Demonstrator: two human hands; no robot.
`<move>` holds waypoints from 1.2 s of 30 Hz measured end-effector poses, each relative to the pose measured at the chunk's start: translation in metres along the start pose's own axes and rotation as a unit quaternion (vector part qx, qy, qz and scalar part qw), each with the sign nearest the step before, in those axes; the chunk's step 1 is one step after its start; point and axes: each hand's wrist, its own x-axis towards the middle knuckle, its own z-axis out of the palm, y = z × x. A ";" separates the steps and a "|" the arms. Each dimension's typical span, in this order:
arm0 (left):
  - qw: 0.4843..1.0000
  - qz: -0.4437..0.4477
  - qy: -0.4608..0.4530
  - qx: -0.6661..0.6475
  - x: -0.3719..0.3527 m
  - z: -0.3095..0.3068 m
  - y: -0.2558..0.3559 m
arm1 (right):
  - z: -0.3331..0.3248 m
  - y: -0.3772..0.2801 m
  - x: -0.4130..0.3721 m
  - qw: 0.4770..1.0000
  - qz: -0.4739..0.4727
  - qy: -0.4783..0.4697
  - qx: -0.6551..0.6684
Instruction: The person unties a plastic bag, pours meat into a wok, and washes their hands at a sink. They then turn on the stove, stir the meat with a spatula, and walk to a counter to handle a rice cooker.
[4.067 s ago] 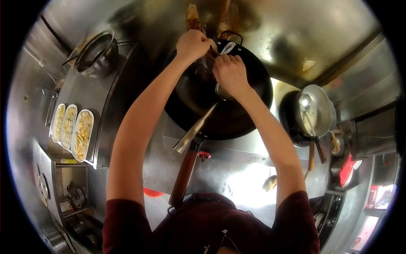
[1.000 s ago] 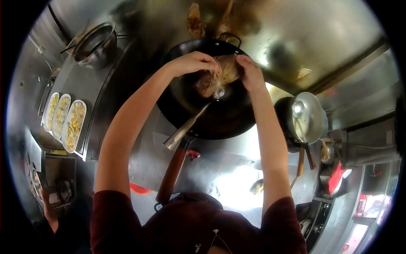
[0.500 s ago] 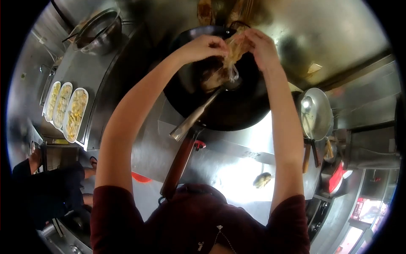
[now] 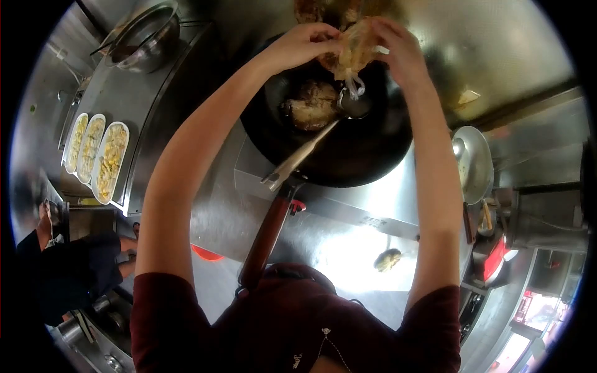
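Bag (image 4: 356, 50), pinched in the fingers of left hand (image 4: 301, 46) and right hand (image 4: 404, 55), looks light, limp, likely slippery; best held by bunched film between the fingertips

Two bare hands (image 4: 303, 46) (image 4: 403, 57) are counted, and one plastic bag (image 4: 357, 53) is held by them. One wok (image 4: 354, 158) is seen, in which one ladle (image 4: 305, 152) and one browned lump of food (image 4: 312, 105) can be counted. At the left, three long white dishes (image 4: 118, 124) and one deep metal bowl (image 4: 147, 60) are found. One other person (image 4: 68, 270) is also seen.
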 end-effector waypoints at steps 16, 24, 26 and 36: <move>0.978 -0.030 0.131 -0.160 -0.002 0.006 0.006 | -0.003 0.037 -0.014 0.997 0.053 -0.055 -0.027; 0.987 -0.065 0.038 -0.139 -0.015 -0.011 -0.006 | -0.003 0.015 -0.005 0.996 -0.025 -0.021 -0.085; 0.991 -0.063 0.004 -0.121 -0.017 -0.014 -0.005 | -0.001 0.011 -0.005 0.994 -0.040 -0.031 -0.097; 0.990 -0.111 -0.019 -0.082 -0.017 -0.017 -0.002 | 0.013 -0.001 -0.011 0.986 -0.029 -0.052 -0.158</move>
